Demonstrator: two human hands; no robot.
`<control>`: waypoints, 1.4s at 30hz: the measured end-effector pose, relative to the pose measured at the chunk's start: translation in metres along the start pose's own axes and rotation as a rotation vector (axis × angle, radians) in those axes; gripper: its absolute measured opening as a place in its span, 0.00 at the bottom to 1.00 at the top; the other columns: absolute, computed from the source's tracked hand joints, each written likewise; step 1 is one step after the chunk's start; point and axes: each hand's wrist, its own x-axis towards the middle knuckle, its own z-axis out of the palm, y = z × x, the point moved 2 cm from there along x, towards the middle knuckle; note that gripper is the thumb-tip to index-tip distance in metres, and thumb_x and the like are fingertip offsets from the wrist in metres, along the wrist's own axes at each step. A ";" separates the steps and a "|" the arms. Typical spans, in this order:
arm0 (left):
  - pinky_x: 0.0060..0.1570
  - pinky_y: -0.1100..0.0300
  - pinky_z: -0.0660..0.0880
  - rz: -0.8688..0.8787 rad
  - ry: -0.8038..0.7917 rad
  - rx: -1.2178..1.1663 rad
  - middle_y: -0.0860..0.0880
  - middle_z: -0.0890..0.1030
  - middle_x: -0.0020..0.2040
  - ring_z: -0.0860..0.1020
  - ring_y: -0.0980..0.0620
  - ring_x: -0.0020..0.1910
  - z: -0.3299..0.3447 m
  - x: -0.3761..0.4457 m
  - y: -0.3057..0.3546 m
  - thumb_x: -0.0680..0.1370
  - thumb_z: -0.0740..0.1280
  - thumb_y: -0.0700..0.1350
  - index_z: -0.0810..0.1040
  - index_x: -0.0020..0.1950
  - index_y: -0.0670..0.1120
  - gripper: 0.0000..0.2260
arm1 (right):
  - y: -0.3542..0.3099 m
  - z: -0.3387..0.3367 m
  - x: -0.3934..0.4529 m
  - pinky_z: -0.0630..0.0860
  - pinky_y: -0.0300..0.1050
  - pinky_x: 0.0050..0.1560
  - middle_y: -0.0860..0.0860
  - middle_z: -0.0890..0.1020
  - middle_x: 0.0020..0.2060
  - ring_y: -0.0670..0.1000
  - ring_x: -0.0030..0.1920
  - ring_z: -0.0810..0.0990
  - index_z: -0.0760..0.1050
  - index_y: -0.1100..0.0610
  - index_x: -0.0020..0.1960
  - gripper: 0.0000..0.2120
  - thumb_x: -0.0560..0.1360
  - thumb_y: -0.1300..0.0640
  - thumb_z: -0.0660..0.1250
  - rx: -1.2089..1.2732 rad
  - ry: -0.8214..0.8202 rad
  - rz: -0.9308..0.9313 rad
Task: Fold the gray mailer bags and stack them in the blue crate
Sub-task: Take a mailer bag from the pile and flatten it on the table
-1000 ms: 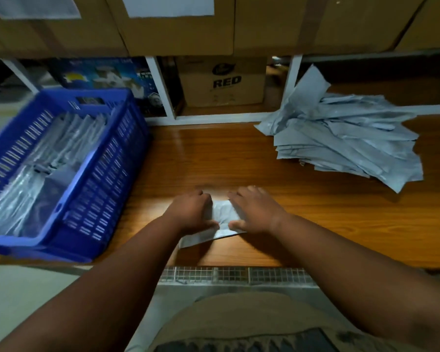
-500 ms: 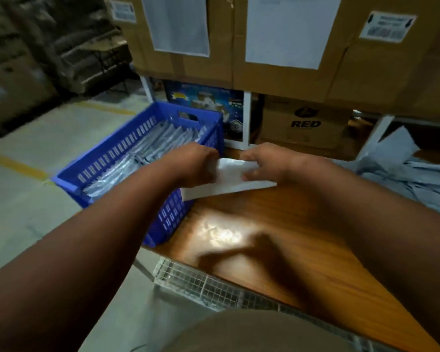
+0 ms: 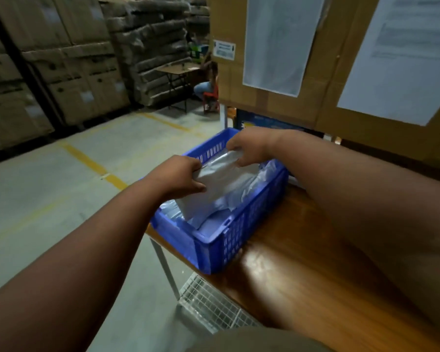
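Mailer bag (image 3: 214,189), folded, hangs tilted over the crate (image 3: 241,235), its lower corner down among the gray bags (image 3: 249,184) already lying inside. We hold it at its top edge: our left hand (image 3: 181,177) pinches the near corner, fingers curled round it, and our right hand (image 3: 249,148) has its grip closed on the far corner. The crate sits at the left end of the desk (image 3: 302,275), its near corner right at the desk's edge and its long side just along the left rim. To the right of the crate the glossy wood lies bare under our right forearm. A wire basket (image 3: 208,303) hangs below the desk's front edge, beside a pale leg (image 3: 164,265). Cardboard boxes (image 3: 302,80) with taped white sheets (image 3: 277,41) rise right behind the crate, close over its far end. Left of the desk the concrete floor (image 3: 61,199) opens wide, crossed by yellow lines (image 3: 92,163), back to stacked cartons (image 3: 48,67). A person (image 3: 208,82) sits far off by a small table.
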 end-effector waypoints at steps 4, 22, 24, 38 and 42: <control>0.40 0.53 0.66 -0.016 -0.083 0.063 0.49 0.77 0.43 0.77 0.45 0.45 0.035 0.004 -0.011 0.74 0.77 0.57 0.72 0.42 0.48 0.17 | -0.015 0.032 0.049 0.69 0.46 0.51 0.45 0.78 0.52 0.52 0.54 0.78 0.79 0.44 0.59 0.11 0.78 0.52 0.72 -0.035 -0.125 -0.002; 0.44 0.53 0.76 -0.116 -0.463 0.342 0.51 0.81 0.46 0.82 0.45 0.50 0.105 0.040 -0.046 0.69 0.81 0.60 0.81 0.50 0.51 0.19 | -0.008 0.150 0.120 0.78 0.48 0.46 0.46 0.78 0.41 0.56 0.46 0.80 0.76 0.44 0.47 0.07 0.75 0.50 0.74 -0.154 -0.362 0.020; 0.46 0.53 0.75 -0.150 -0.512 0.321 0.52 0.82 0.45 0.82 0.45 0.50 0.112 0.044 -0.054 0.69 0.79 0.66 0.81 0.49 0.51 0.22 | -0.013 0.150 0.129 0.76 0.47 0.46 0.48 0.79 0.45 0.57 0.47 0.80 0.78 0.46 0.52 0.06 0.77 0.48 0.72 -0.210 -0.328 -0.019; 0.42 0.54 0.69 0.387 -0.521 0.392 0.47 0.79 0.45 0.77 0.41 0.42 0.091 0.053 -0.016 0.78 0.67 0.46 0.85 0.54 0.48 0.09 | -0.018 0.136 0.130 0.75 0.47 0.42 0.46 0.80 0.42 0.54 0.44 0.79 0.74 0.48 0.47 0.15 0.74 0.42 0.77 -0.098 -0.276 -0.026; 0.47 0.53 0.72 0.350 -0.718 0.498 0.45 0.84 0.54 0.81 0.40 0.49 0.117 0.057 -0.017 0.79 0.70 0.45 0.84 0.60 0.47 0.11 | -0.030 0.153 0.119 0.72 0.40 0.41 0.41 0.81 0.41 0.50 0.42 0.81 0.83 0.45 0.61 0.13 0.77 0.55 0.74 -0.001 -0.566 -0.035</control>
